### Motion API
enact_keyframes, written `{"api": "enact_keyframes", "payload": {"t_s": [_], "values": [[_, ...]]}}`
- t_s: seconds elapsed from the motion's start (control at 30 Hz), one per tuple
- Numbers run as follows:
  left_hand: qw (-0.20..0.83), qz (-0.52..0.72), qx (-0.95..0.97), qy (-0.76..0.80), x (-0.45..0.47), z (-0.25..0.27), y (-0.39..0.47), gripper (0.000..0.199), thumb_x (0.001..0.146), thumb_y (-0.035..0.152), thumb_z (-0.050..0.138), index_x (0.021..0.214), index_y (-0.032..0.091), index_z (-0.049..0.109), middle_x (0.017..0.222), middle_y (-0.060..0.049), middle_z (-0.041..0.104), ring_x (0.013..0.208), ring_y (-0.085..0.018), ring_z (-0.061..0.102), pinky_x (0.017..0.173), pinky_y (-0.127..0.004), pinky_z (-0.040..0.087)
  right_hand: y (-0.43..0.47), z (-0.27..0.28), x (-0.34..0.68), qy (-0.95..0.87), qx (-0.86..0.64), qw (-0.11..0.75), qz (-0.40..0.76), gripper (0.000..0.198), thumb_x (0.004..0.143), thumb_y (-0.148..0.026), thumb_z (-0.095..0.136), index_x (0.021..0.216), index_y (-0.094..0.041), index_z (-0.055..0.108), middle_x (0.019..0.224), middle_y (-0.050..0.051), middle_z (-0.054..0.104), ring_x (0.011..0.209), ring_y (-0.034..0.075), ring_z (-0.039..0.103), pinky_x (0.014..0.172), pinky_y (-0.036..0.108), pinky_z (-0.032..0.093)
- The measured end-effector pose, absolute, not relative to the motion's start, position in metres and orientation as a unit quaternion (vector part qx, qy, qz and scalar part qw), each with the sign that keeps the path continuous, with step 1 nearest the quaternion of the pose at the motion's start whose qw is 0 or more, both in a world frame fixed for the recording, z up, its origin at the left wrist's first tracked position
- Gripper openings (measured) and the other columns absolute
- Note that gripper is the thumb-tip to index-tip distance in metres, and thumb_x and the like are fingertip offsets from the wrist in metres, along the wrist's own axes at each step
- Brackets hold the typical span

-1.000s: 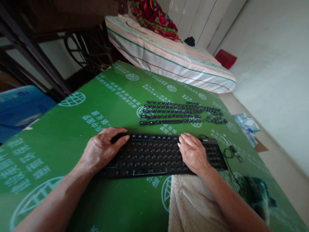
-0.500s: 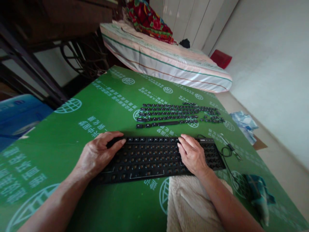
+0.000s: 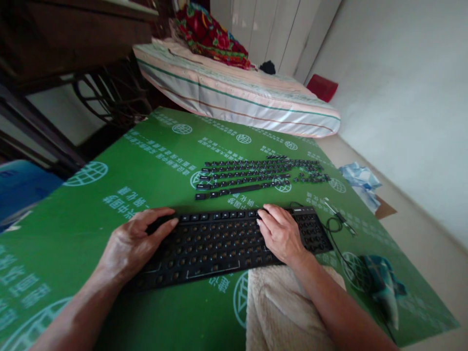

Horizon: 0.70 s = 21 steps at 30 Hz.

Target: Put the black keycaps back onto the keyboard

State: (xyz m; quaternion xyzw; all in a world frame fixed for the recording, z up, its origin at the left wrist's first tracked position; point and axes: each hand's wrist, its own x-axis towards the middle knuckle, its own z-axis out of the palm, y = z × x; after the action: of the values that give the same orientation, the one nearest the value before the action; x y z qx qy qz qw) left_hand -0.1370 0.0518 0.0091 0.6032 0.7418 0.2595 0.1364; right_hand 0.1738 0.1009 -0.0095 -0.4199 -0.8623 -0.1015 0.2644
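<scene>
Keyboard (image 3: pixel 215 241) at lower centre of frame, on the bench (image 3: pixel 164 312). My left hand (image 3: pixel 131 241), half-curled, grips its upper-left corner; right hand (image 3: pixel 281 231) bends over its top edge, hold unclear. A forward shove could scatter the loose keycaps (image 3: pixel 243 174). Bench print includes 中国梦; keyboard label (image 3: pixel 298 210) illegible.

The view has swung: the keyboard (image 3: pixel 219 243), left hand (image 3: pixel 137 243), right hand (image 3: pixel 281 233) and loose keycaps (image 3: pixel 244 190) now sit further left in the frame (the bed (image 3: pixel 237 100), up top, too).
</scene>
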Motion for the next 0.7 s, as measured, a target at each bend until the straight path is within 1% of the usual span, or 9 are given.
{"api": "enact_keyframes", "payload": {"t_s": [0.17,0.27,0.47,0.6,0.7], "values": [[0.136,0.264,0.6,0.742,-0.1368,0.01,0.0537,0.049,0.073,0.062,0.044,0.096,0.025,0.067,0.104,-0.004,0.07,0.094,-0.025,0.065,0.091,-0.037,0.048,0.1007,-0.0088,0.1721,-0.866,-0.423,0.246,-0.108,0.023,0.091,-0.023,0.047,0.101,-0.017,0.067,0.11,0.013,0.064,0.101,0.024,0.058,0.089,0.039,0.048],[0.141,0.256,0.593,0.75,-0.1368,0.0121,0.0541,0.051,0.072,0.062,0.044,0.097,0.024,0.067,0.105,-0.005,0.07,0.094,-0.026,0.065,0.092,-0.038,0.048,0.1009,-0.0078,0.1713,-0.863,-0.426,0.25,-0.106,0.023,0.091,-0.024,0.047,0.1,-0.017,0.067,0.109,0.012,0.065,0.1,0.023,0.058,0.089,0.038,0.048],[0.15,0.251,0.59,0.753,-0.1352,0.0156,0.0539,0.052,0.071,0.062,0.044,0.097,0.024,0.067,0.106,-0.006,0.069,0.097,-0.028,0.064,0.094,-0.039,0.046,0.103,-0.0073,0.1721,-0.834,-0.443,0.325,-0.058,0.024,0.091,-0.023,0.047,0.104,-0.015,0.066,0.104,0.012,0.066,0.098,0.021,0.061,0.09,0.036,0.05],[0.159,0.248,0.591,0.751,-0.1354,0.0148,0.0544,0.053,0.072,0.062,0.044,0.099,0.022,0.067,0.109,-0.007,0.068,0.1,-0.028,0.063,0.096,-0.039,0.045,0.1056,-0.0091,0.1733,-0.809,-0.462,0.365,-0.014,0.024,0.091,-0.024,0.047,0.103,-0.017,0.066,0.103,0.012,0.067,0.097,0.021,0.062,0.09,0.036,0.051],[0.155,0.251,0.594,0.748,-0.1366,0.0125,0.0548,0.052,0.072,0.061,0.045,0.1,0.022,0.067,0.108,-0.006,0.069,0.099,-0.027,0.064,0.094,-0.038,0.046,0.1084,-0.0109,0.1755,-0.785,-0.468,0.404,0.028,0.022,0.09,-0.024,0.048,0.1,-0.017,0.067,0.1,0.01,0.067,0.094,0.019,0.063,0.089,0.032,0.051]]}}
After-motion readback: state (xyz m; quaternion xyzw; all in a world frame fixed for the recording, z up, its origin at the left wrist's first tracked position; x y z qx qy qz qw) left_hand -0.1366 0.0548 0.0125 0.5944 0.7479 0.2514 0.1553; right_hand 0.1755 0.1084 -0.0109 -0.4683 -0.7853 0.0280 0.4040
